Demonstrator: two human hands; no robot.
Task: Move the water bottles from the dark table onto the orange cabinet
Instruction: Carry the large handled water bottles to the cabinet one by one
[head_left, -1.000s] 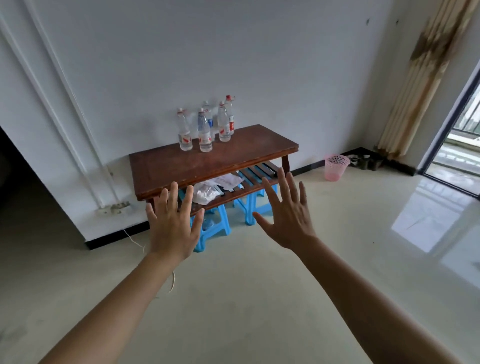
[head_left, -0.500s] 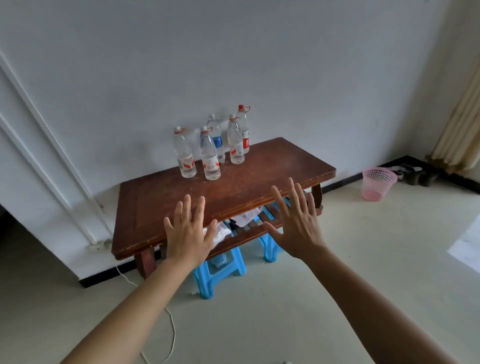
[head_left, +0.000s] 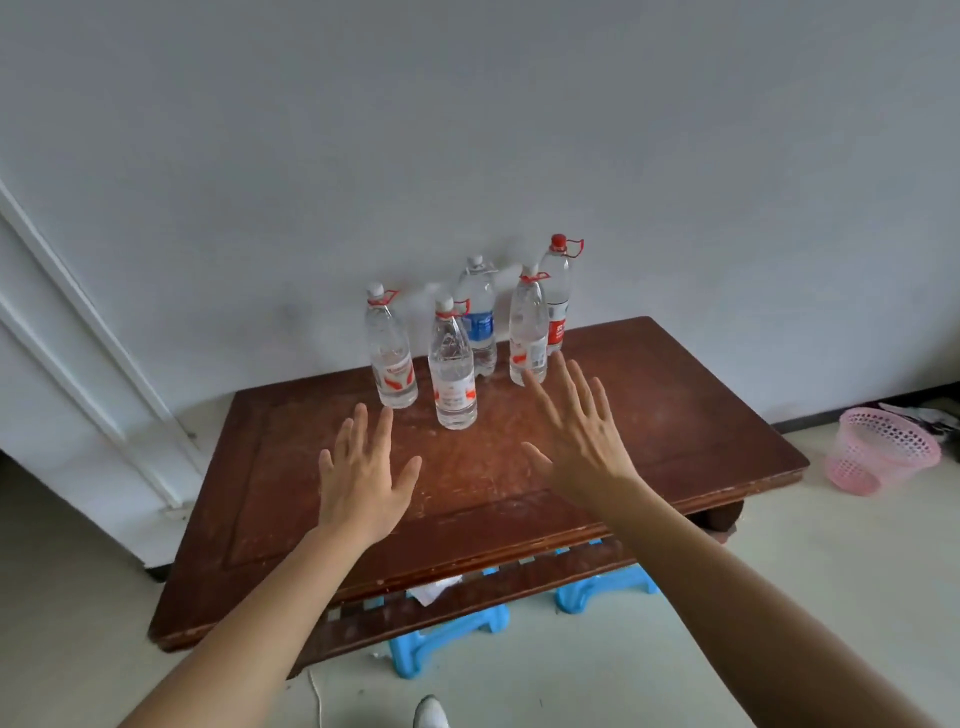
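Both hands out over the dark reddish-brown wooden worktop (head_left: 675, 415), palms down; the left hand (head_left: 363, 478) has its fingers spread, grip released, holding nothing; the right hand (head_left: 576, 431) is the same, fingers fanned, its fingertips just beside the clear plastic bottle with a white cap and red label (head_left: 527, 332); five clear plastic water bottles stand upright in a cluster at the worktop's far edge, near the white wall (head_left: 467, 130); the nearest bottle (head_left: 452, 364) sits between the two hands; a pink plastic mesh basket (head_left: 878, 449) rests on the floor to the right.
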